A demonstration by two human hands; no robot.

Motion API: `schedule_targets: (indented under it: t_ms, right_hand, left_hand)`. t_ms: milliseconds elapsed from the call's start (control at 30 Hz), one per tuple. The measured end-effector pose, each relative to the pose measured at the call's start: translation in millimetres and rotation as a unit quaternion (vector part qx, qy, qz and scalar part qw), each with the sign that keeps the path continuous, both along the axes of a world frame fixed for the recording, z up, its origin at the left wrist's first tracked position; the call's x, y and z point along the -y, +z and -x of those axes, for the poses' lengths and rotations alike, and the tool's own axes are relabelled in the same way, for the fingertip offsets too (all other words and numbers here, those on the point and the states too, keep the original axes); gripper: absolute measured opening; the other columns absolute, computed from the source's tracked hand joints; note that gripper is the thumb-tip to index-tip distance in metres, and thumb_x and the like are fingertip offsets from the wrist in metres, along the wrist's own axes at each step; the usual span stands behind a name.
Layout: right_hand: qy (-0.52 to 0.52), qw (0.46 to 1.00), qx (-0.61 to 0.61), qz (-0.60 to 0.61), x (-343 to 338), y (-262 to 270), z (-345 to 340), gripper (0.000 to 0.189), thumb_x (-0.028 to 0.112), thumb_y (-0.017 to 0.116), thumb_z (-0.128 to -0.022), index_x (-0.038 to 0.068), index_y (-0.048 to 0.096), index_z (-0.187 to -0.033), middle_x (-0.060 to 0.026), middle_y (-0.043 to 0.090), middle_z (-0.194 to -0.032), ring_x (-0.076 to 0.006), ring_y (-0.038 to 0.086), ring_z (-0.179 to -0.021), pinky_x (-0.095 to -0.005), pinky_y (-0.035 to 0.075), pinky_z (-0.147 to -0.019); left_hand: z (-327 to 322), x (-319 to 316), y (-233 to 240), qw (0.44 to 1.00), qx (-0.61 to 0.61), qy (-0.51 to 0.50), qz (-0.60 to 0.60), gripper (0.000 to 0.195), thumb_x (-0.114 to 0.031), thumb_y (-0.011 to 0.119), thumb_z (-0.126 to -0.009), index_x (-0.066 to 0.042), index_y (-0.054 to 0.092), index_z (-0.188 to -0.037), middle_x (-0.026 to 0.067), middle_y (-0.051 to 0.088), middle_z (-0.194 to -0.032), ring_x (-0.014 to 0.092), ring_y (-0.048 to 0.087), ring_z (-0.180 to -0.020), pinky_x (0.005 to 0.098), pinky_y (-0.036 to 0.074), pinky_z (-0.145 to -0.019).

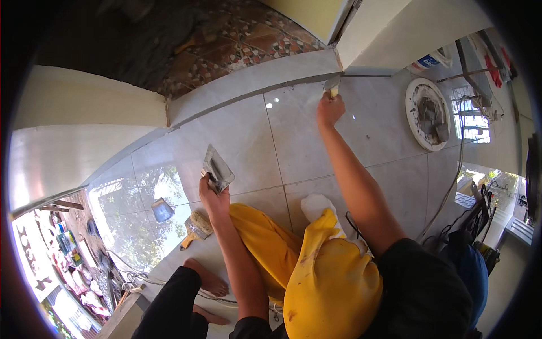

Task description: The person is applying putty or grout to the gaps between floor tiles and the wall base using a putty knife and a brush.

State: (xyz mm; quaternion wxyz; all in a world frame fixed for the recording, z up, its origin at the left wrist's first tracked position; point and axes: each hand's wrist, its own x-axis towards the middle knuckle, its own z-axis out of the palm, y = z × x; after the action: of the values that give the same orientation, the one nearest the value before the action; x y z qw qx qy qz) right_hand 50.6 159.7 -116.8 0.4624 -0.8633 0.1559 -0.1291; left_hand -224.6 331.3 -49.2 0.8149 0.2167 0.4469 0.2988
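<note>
My left hand [214, 195] is closed on the handle of a flat metal trowel [218, 169], whose blade is smeared with grey material, above the glossy floor tiles [237, 140]. With my right arm stretched forward, my right hand [331, 109] grips a small putty knife [333, 84]. Its blade is at the grey joint [292, 83] between the floor and the tiled door sill [254, 76], near the right door jamb. On the floor left of my left hand lie a wide paintbrush [197, 229] and a small bluish-grey scraper-like piece [162, 210].
A round white container [428, 114] with grey mortar stands at right, near a cable [455, 178] and a labelled bucket [427, 61]. Beyond the sill is a mosaic-patterned floor [254, 38]. Another person's bare feet [207, 277] are at lower left, beside cables.
</note>
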Motion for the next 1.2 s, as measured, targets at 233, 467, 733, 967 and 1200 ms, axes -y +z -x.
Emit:
schedule_targets:
  t_ms: [233,467,733,967,1200]
  right_hand:
    - [0.055,0.998,0.026,-0.003,-52.5,-2.4,12.7,0.016,0.010,0.051,-0.073,-0.003,0.056,-0.082,-0.0150,0.053,-0.089,-0.0305,0.053,-0.081,-0.0395,0.044,-0.068]
    - [0.150,0.988,0.033,0.034,-120.4,2.5,75.9,0.021,0.009,0.052,-0.073,0.000,0.057,-0.091,-0.0148,0.053,-0.085,-0.0302,0.053,-0.080,-0.0384,0.044,-0.067]
    - [0.567,0.807,0.083,-0.143,-53.0,85.8,126.6,0.018,0.012,0.051,-0.078,0.000,0.058,-0.090,-0.0142,0.056,-0.080,-0.0286,0.055,-0.065,-0.0339,0.044,-0.057]
    - [0.708,0.613,0.287,0.202,28.0,110.8,94.2,0.047,0.006,0.049,-0.068,0.012,0.050,-0.114,-0.0021,0.044,-0.122,-0.0194,0.050,-0.097,-0.0257,0.052,-0.059]
    - [0.688,0.655,0.292,0.112,45.9,169.7,60.6,0.042,-0.006,0.052,-0.057,0.010,0.061,-0.096,-0.0004,0.054,-0.100,-0.0209,0.047,-0.096,-0.0320,0.044,-0.081]
  left_hand:
    - [1.3,-1.3,-1.4,1.000,0.007,-0.010,0.008,0.018,-0.014,0.043,-0.084,0.000,0.050,-0.093,0.0057,0.055,-0.088,0.016,0.055,-0.078,0.0278,0.047,-0.064]
    - [1.8,-1.3,-9.3,0.999,0.024,-0.028,0.007,0.020,-0.013,0.042,-0.085,0.001,0.049,-0.096,0.0087,0.055,-0.094,0.019,0.056,-0.083,0.0328,0.048,-0.068]
    - [-3.7,17.3,-0.5,0.995,-0.022,-0.017,0.095,0.016,-0.012,0.044,-0.082,0.001,0.053,-0.087,0.0075,0.055,-0.077,0.016,0.054,-0.069,0.0242,0.047,-0.060]
    - [-18.8,51.4,19.7,0.980,0.094,-0.123,0.123,0.015,-0.012,0.040,-0.083,-0.001,0.050,-0.084,0.0067,0.055,-0.073,0.012,0.052,-0.055,0.0188,0.045,-0.044]
    - [-44.4,64.2,82.3,0.962,-0.027,-0.214,-0.167,0.017,-0.010,0.039,-0.082,-0.001,0.051,-0.087,0.0055,0.054,-0.076,0.014,0.055,-0.062,0.0247,0.044,-0.048]
